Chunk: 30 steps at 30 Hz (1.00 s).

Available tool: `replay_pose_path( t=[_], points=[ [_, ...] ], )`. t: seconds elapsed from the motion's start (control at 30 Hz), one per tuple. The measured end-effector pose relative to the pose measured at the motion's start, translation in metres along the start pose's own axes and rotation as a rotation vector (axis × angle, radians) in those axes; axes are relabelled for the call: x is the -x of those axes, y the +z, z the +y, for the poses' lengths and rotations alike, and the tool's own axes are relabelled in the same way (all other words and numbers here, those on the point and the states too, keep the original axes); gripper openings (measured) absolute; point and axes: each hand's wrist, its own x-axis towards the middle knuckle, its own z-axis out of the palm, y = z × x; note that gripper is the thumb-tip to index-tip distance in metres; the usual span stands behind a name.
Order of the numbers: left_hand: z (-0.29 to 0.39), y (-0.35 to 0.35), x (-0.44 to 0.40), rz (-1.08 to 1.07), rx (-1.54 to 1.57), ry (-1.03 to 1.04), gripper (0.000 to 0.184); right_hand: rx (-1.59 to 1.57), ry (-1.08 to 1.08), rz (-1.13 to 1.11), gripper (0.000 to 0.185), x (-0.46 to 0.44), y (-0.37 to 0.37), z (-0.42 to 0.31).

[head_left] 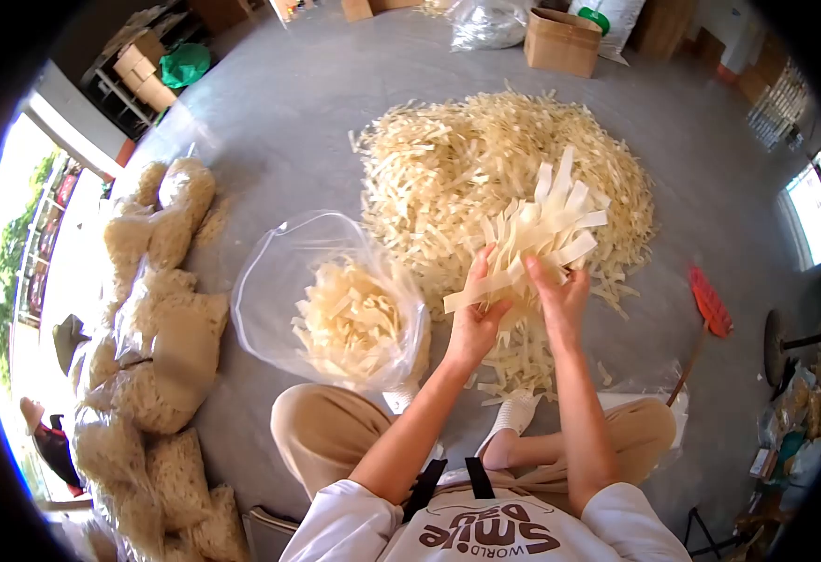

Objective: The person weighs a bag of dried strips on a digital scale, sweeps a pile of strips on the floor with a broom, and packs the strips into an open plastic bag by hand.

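A bunch of pale yellow flat strips [546,225] is held up between both hands, over the near edge of a large heap of the same strips [457,159] on the floor. My left hand [474,318] has its fingers wrapped round the bunch's left side. On the right side, my right hand [560,295] grips the bunch with the thumb against it. A clear plastic bag [265,309] stands open left of my left hand, with loose strips [350,318] inside it. Some strips hang down below the hands toward my feet.
Filled clear bags [181,356] are piled along the left. A cardboard box [563,42] and a silvery plastic bag [488,25] stand at the back. A red object on a stick [710,302] and a black stand [777,347] are at the right. My bent knees flank the work area.
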Motion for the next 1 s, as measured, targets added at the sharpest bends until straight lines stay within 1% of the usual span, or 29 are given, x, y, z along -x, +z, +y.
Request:
replay_pose_path(
  t=[0.07,0.1,0.17,0.2,0.23,0.27,0.3,0.33,0.37,0.4,0.43,0.47,0.5,0.53,0.57,0.6,0.63,0.7,0.73,0.77,0.8,0.83,0.87,0.9,0.97,1.0],
  points=[
    [0.051,-0.018,0.003,-0.001,-0.051,0.001,0.074,0.07,-0.041,-0.1,0.054,0.007,0.026,-0.042],
    [0.075,-0.029,0.006,0.023,-0.053,0.068,0.073,0.056,-0.049,-0.11,0.054,0.012,0.042,-0.06],
    [0.127,-0.051,0.016,0.075,0.073,0.082,0.073,-0.109,-0.11,-0.216,0.056,0.026,0.083,-0.088],
    [0.136,-0.069,0.019,0.095,-0.034,0.207,0.073,-0.167,-0.137,-0.271,0.057,0.032,0.101,-0.099],
    [0.147,-0.085,0.023,0.137,-0.08,0.25,0.074,-0.174,-0.16,-0.329,0.058,0.037,0.117,-0.106],
    [0.147,-0.113,0.026,0.127,-0.119,0.23,0.074,-0.296,-0.215,-0.354,0.048,0.042,0.137,-0.101],
    [0.142,-0.137,0.031,0.183,-0.118,0.182,0.073,-0.418,-0.27,-0.381,0.038,0.047,0.155,-0.087],
    [0.127,-0.171,0.034,0.213,-0.298,0.147,0.073,-0.372,-0.189,-0.438,0.039,0.052,0.165,-0.071],
    [0.12,-0.194,0.041,0.25,-0.527,0.107,0.072,-0.374,-0.194,-0.446,0.039,0.052,0.169,-0.051],
    [0.106,-0.221,0.047,0.191,-0.433,0.002,0.063,-0.085,-0.235,-0.574,0.039,0.051,0.169,-0.028],
    [0.091,-0.248,0.055,0.113,-0.841,0.037,0.05,0.209,-0.274,-0.693,0.04,0.049,0.168,-0.008],
    [0.105,-0.245,0.068,0.069,-1.027,-0.075,0.048,0.21,-0.286,-0.698,0.04,0.048,0.162,0.012],
    [0.119,-0.241,0.075,0.024,-1.209,-0.189,0.046,0.418,-0.342,-0.753,0.04,0.049,0.15,0.032],
    [0.116,-0.248,0.076,0.066,-1.135,-0.2,0.047,0.63,-0.386,-0.803,0.04,0.053,0.143,0.031],
    [0.11,-0.252,0.08,0.101,-1.058,-0.222,0.049,0.639,-0.377,-0.809,0.04,0.053,0.138,0.033],
    [0.123,-0.243,0.082,0.126,-1.061,-0.254,0.048,0.565,-0.289,-0.807,0.041,0.054,0.133,0.014],
    [0.131,-0.237,0.078,0.141,-1.064,-0.244,0.043,0.488,-0.208,-0.8,0.042,0.053,0.131,0.003],
    [0.133,-0.234,0.07,0.189,-0.994,-0.15,0.036,0.442,-0.191,-0.77,0.04,0.043,0.129,-0.005],
    [0.137,-0.229,0.066,0.187,-0.992,-0.145,0.036,0.375,-0.193,-0.745,0.039,0.036,0.127,-0.012],
    [0.14,-0.223,0.063,0.191,-0.962,-0.079,0.034,0.309,-0.194,-0.719,0.037,0.029,0.124,-0.019],
    [0.145,-0.213,0.06,0.193,-0.93,-0.015,0.032,0.314,-0.194,-0.715,0.037,0.022,0.119,-0.025],
    [0.147,-0.205,0.057,0.189,-0.925,-0.016,0.032,0.356,-0.183,-0.662,0.033,0.015,0.113,-0.031],
    [0.148,-0.197,0.054,0.169,-0.856,0.016,0.031,0.397,-0.171,-0.608,0.029,0.01,0.105,-0.033],
    [0.146,-0.189,0.052,0.149,-0.787,0.046,0.031,0.402,-0.166,-0.605,0.029,0.005,0.094,-0.032],
    [0.142,-0.166,0.049,0.12,-0.744,0.06,0.027,0.43,-0.097,-0.589,0.031,-0.008,0.07,-0.024],
    [0.138,-0.152,0.047,0.097,-0.688,0.04,0.027,0.436,-0.109,-0.571,0.028,-0.019,0.059,-0.004]
  ],
)
